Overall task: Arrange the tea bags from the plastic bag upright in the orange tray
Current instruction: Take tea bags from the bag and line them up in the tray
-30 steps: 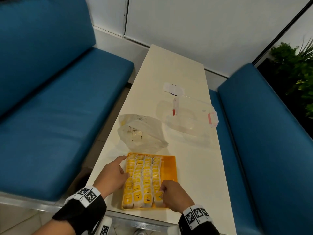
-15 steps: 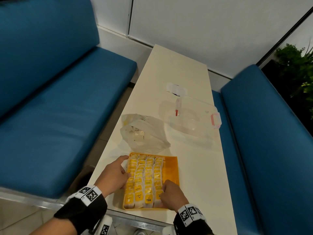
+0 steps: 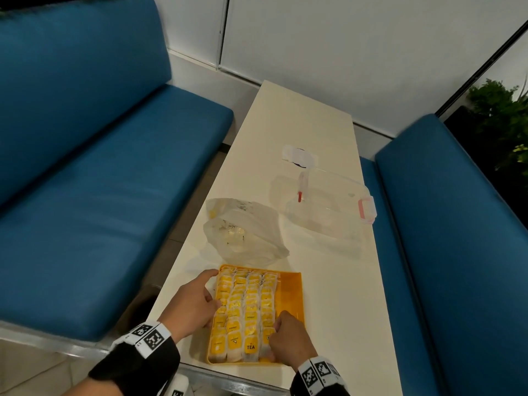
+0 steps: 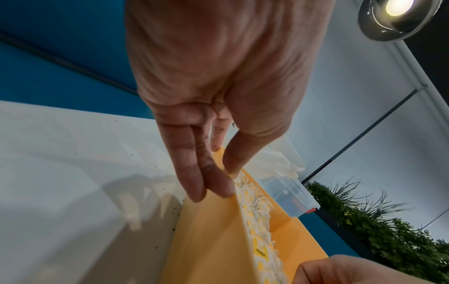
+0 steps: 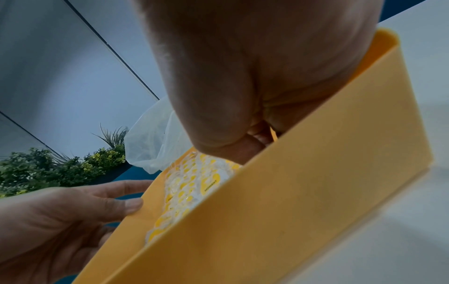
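Note:
The orange tray (image 3: 292,295) lies at the table's near edge, with several rows of yellow-labelled tea bags (image 3: 245,307) standing upright in its left part. Its right lane is bare. My left hand (image 3: 213,290) holds the tray's left wall (image 4: 206,240), fingers (image 4: 204,173) straight along the outside and thumb over the rim. Inside the tray's near right corner, my right hand (image 3: 271,344) curls its fingers round the nearest tea bags of the rightmost row (image 5: 194,182). The crumpled plastic bag (image 3: 243,232) lies just behind the tray, a few tea bags showing through it.
A clear lidded container (image 3: 328,207) with pink latches sits behind the bag on the right. A white paper scrap (image 3: 298,155) lies farther back. Blue benches (image 3: 100,195) flank the narrow white table (image 3: 337,281), and a plant (image 3: 503,115) stands at the far right.
Both hands stay at the tray. The right hand has slid slightly towards the near end of the rightmost row. The head view has shifted a little.

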Demonstrator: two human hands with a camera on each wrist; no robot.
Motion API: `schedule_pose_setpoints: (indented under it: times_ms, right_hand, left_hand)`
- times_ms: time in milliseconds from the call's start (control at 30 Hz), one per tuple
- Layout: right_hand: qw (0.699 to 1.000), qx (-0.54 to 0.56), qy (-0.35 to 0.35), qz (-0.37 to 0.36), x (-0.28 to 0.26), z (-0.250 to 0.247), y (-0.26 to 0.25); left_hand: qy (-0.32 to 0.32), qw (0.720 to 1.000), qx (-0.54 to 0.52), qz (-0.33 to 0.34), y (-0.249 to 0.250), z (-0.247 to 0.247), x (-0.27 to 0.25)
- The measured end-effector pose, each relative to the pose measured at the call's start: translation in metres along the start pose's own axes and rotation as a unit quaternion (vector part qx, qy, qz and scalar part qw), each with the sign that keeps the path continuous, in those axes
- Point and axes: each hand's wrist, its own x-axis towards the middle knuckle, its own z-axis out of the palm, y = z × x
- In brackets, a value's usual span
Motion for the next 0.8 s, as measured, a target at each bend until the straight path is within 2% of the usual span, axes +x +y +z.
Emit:
schedule_pose_setpoints:
  times_ms: [67,167,267,367,533,667,800]
  right_hand:
    - [1.0,-0.006,0.001,-0.007,-0.004,-0.003,-0.001]
    - [0.999,-0.007,0.037,-0.023,-0.011,-0.023,-0.012]
    - [0.99,0.081,0.11,-0.042,-0.011,-0.057,-0.038]
    - [0.973,0.17,0.137,-0.081,-0.001,-0.084,-0.069]
    - [0.954,0.219,0.168,-0.121,0.018,-0.087,-0.095]
    - [0.932,0.223,0.225,-0.175,0.019,-0.098,-0.112]
    - [0.895,0.247,0.284,-0.24,0.017,-0.118,-0.136]
  left_hand:
    - [-0.004,1.0,0.009,-0.009,0.001,-0.002,0.0]
    - [0.031,0.992,0.123,0.007,0.018,-0.012,-0.001]
    - [0.102,0.977,0.165,0.09,0.05,-0.026,0.01]
    - [0.104,0.965,0.188,0.153,0.073,-0.03,0.038]
    - [0.057,0.96,0.241,0.128,0.085,-0.039,0.071]
    - [0.078,0.958,0.236,0.145,0.097,-0.063,0.076]
    - [0.098,0.957,0.232,0.147,0.108,-0.083,0.079]
